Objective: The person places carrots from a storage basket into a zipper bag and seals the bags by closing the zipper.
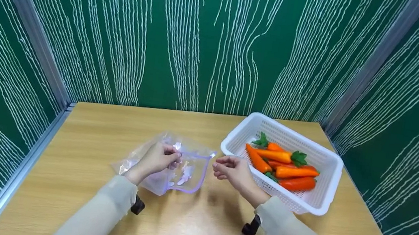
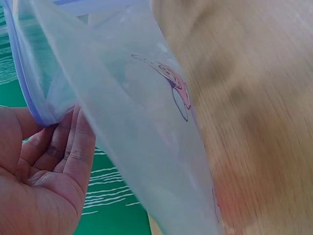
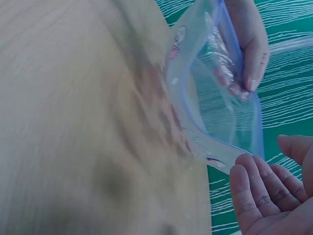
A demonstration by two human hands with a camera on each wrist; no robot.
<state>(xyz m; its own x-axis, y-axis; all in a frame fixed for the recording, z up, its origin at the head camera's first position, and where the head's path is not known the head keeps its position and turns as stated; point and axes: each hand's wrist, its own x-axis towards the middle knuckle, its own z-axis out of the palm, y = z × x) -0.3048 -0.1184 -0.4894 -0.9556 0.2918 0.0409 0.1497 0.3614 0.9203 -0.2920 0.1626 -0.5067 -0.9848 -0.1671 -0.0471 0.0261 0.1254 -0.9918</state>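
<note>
A clear zip bag (image 1: 189,174) with a purple rim and printed pictures hangs over the table, its mouth spread apart. My left hand (image 1: 158,158) pinches the rim between thumb and fingers; the left wrist view shows the grip on the purple edge (image 2: 30,100). On the other side of the mouth is my right hand (image 1: 232,172). Its thumb stands apart from its fingers in the right wrist view, where the fingertips (image 3: 244,161) are at the bag's edge; whether they touch it I cannot tell.
A white plastic basket (image 1: 293,134) stands to the right, behind my right forearm. In it lie several orange and red-orange carrots (image 1: 274,155), some with green leafy tops. Green walls with white lines enclose the wooden table (image 1: 193,230) at the back and sides.
</note>
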